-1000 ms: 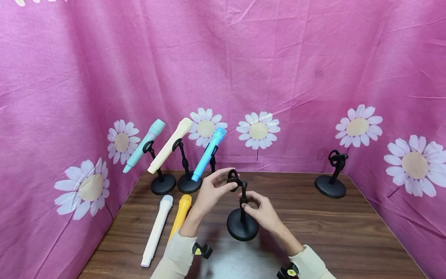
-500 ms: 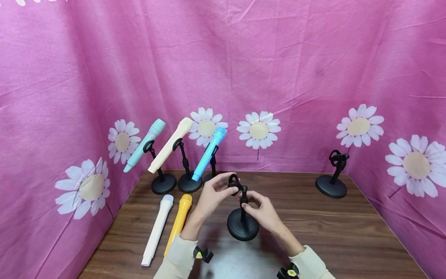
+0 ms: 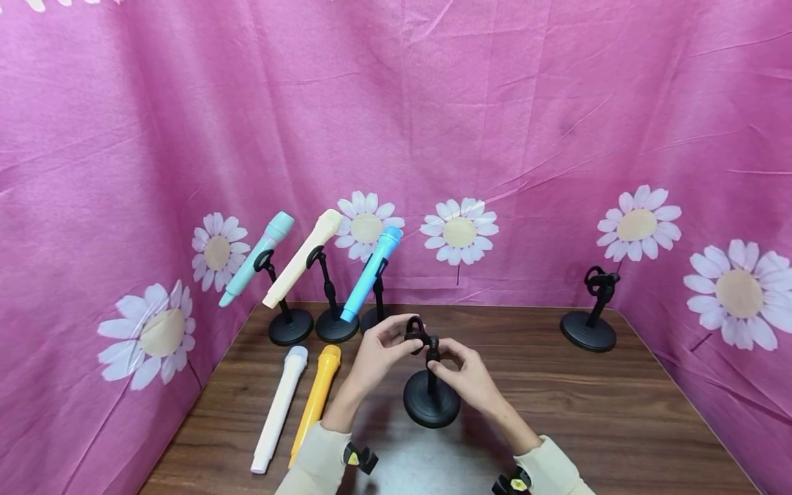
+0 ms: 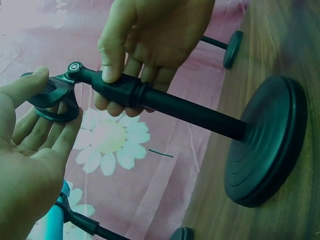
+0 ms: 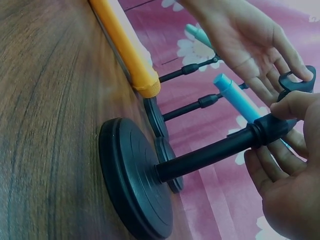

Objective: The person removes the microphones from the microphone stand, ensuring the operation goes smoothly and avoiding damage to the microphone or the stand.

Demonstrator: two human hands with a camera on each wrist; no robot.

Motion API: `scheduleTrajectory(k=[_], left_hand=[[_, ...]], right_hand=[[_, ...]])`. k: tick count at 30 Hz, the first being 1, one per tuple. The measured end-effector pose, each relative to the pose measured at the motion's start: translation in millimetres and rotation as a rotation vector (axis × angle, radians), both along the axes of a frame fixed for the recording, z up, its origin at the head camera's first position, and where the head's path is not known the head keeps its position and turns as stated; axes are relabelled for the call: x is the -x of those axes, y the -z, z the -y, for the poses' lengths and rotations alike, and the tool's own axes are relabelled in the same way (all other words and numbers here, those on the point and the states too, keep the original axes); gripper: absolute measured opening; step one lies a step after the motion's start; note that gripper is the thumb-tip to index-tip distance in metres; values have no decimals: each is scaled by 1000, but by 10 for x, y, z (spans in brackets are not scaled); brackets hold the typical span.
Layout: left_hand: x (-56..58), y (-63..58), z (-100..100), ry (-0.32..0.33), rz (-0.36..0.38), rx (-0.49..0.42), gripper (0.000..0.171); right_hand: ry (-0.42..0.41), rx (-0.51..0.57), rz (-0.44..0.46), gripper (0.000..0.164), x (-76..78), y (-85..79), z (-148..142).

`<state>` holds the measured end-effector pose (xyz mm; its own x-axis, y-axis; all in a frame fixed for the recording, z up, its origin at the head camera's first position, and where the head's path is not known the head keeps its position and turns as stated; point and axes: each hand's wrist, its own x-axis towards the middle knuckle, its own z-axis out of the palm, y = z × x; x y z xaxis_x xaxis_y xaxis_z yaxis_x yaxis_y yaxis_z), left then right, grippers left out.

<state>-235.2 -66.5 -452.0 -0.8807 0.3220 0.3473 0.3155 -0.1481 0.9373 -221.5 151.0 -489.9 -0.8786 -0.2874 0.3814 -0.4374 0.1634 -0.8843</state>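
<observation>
A black microphone stand [image 3: 431, 386] is upright on the counter [image 3: 575, 419]. Fingers [image 4: 67, 135] of the left hand [image 3: 374, 357] pinch its clip [image 4: 50, 98], those of the right hand [image 3: 468, 381] its pole [image 4: 195, 112]; a hard twist against a slack hold could tip its base [image 4: 267, 140].

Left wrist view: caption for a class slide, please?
Left hand pinches the clip of a black stand; right hand grips its upper post.
</observation>
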Motion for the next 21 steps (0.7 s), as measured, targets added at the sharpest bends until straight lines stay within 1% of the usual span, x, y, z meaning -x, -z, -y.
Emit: scheduleTrajectory(k=[4,8,15,18,21], left_hand=[[-15,13,3,0,16,-8,48],[-20,16,0,-8,13,-4,46],[-12,23,-1,-5,-16,3,45],[-9,23,-2,0,-25,-2,44],[-9,17,2,5,-23,-7,44]], right_hand=[[-15,-10,0,31,-10,2,-19],[-25,-22,-14,37,-14,11,-35],[-17,-2,-36,27,-5,19,-10],[8,3,-46,25,6,27,22],[50,15,-42,27,17,26,63]])
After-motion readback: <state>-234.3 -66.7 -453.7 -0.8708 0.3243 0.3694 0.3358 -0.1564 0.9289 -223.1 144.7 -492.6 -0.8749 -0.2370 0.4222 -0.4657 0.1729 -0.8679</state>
